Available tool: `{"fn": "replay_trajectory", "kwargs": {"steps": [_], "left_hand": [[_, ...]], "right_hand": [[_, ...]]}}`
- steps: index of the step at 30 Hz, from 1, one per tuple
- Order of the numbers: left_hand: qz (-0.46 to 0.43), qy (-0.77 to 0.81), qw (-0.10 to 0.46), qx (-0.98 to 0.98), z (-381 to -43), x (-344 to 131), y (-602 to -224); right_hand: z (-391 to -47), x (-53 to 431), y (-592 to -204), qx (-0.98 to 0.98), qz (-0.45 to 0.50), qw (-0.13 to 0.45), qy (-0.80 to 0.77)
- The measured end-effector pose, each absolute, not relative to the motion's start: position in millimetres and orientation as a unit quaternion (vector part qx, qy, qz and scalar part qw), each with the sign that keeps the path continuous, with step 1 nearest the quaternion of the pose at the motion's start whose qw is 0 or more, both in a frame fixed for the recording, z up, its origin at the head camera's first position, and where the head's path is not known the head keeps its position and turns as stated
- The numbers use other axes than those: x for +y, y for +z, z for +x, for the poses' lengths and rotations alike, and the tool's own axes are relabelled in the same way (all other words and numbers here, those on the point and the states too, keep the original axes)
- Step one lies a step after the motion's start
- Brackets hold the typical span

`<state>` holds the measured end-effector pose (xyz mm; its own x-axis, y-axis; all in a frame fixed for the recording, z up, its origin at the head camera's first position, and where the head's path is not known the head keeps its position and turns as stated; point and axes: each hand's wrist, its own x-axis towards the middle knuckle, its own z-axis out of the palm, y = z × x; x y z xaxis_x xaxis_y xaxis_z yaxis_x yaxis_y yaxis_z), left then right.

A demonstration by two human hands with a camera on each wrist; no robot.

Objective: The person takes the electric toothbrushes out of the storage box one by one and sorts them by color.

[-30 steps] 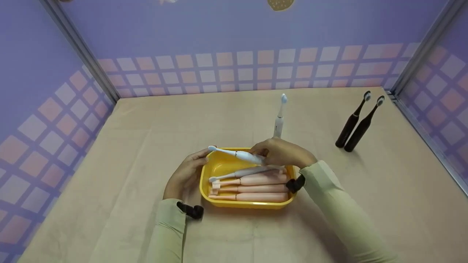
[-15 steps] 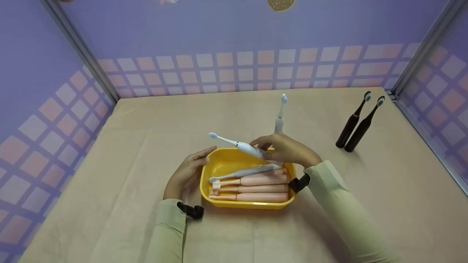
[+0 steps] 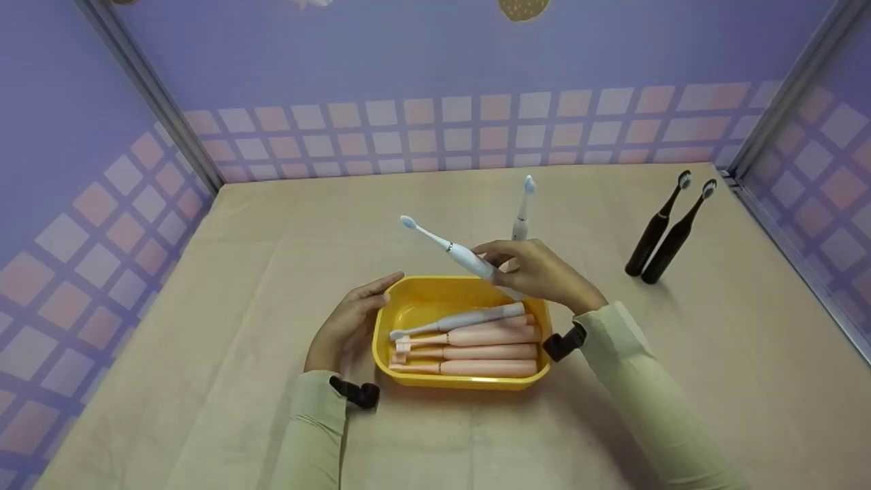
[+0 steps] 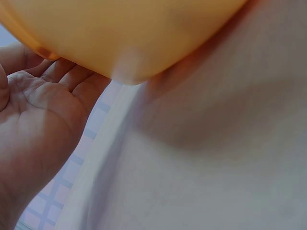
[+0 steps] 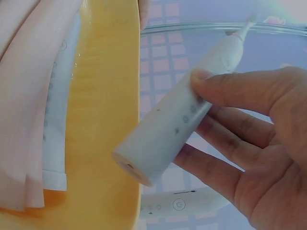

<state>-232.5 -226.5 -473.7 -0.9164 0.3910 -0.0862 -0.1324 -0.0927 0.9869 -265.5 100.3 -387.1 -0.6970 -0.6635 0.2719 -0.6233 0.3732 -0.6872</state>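
Note:
A white electric toothbrush (image 3: 469, 260) is pinched by its handle between the thumb and fingers of my right hand (image 3: 544, 272). It tilts over the back right of a yellow plastic tub (image 3: 463, 383), brush head up and to the left. In the right wrist view the handle's flat base (image 5: 134, 167) points down beside the tub's wall. My left hand (image 3: 346, 320) holds the tub's left side, thumb at the rim and fingers against the outer wall (image 4: 120, 43). Inside the tub lie another white toothbrush (image 3: 480, 317) and several pink toothbrushes (image 3: 490, 352).
One white toothbrush (image 3: 520, 224) stands upright on the cloth-covered table (image 3: 422, 435) behind my right hand. To the right, two black toothbrushes (image 3: 650, 238) stand side by side, brush heads up. Purple panels with a tile pattern (image 3: 381, 143) border the table at the back and sides.
My right hand has lifted the white toothbrush up out of the tub and moved slightly back and right, its brush head tilting higher. The left hand and tub stay in place.

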Motion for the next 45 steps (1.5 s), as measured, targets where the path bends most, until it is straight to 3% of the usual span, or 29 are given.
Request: {"fn": "replay_trajectory", "kwargs": {"steps": [12,34,45], "left_hand": [[0.115,0.723,0.187,0.655,-237,-230,-479],[0.089,0.740,0.187,0.640,-228,-224,-465],[0.122,0.728,0.180,0.651,-234,-229,-478]], "right_hand": [[-264,105,-389,0.805,-0.325,-0.005,-0.497],[-271,123,-401,0.766,-0.278,-0.139,-0.562],[-275,130,-408,0.740,-0.250,-0.148,-0.607]]}}
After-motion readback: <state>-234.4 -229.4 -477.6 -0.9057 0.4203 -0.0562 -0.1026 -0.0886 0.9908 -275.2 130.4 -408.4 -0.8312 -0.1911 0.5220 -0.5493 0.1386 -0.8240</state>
